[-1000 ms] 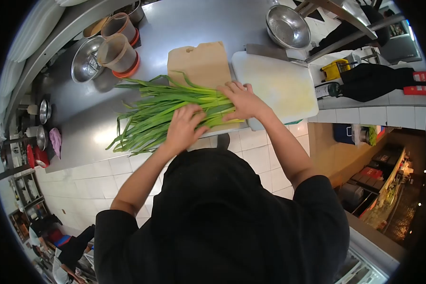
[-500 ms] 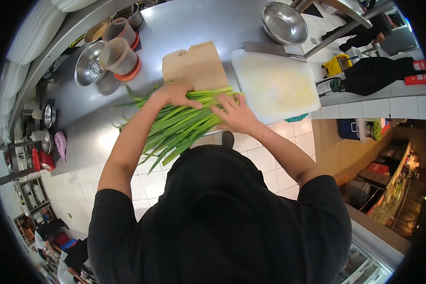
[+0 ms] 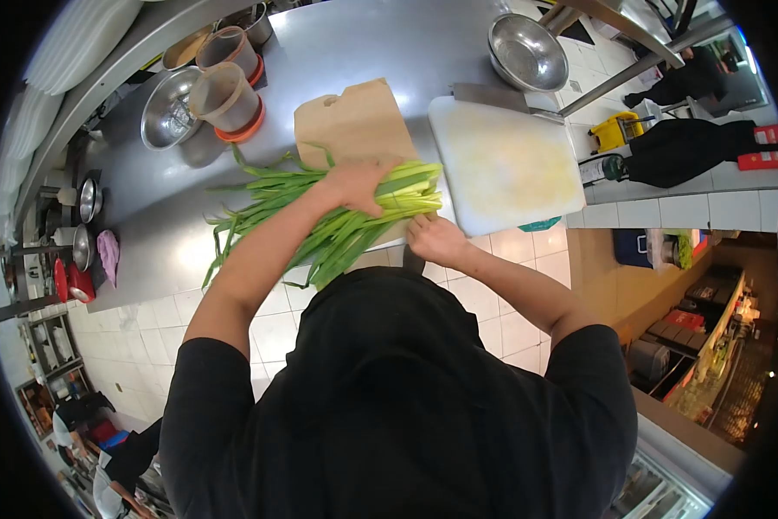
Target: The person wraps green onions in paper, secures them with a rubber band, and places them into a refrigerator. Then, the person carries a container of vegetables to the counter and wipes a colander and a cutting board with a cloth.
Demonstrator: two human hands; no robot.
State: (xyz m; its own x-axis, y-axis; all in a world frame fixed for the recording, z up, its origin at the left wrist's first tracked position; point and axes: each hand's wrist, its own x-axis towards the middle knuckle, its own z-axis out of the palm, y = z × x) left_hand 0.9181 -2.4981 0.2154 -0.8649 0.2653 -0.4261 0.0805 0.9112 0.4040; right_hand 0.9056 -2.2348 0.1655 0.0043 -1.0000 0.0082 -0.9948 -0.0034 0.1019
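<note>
A bunch of green onions point(image 3: 320, 225) lies across the near edge of the steel counter, pale stem ends to the right and leafy tips to the left. My left hand point(image 3: 361, 186) is closed over the bunch near the stems, thumb on the near side. Just below the stem ends is my right hand point(image 3: 438, 240), its fingers curled in a pinch at the bunch's near edge; what they hold is hidden. A brown paper piece point(image 3: 354, 121) lies partly under the bunch. To the right sits a stained white cutting board point(image 3: 505, 169), with a cleaver point(image 3: 490, 96) along its far edge.
Plastic tubs point(image 3: 224, 91) and a metal bowl point(image 3: 168, 111) stand on the counter point(image 3: 363, 39) at back left. Another metal bowl point(image 3: 527, 54) is at back right. Stacked white plates point(image 3: 82, 43) fill a shelf at upper left. Other people point(image 3: 116, 471) are in the background.
The stems have been drawn together into a tighter bunch. My left hand moved right along it and closed over it; my right hand moved down to its near edge, fingers now curled.
</note>
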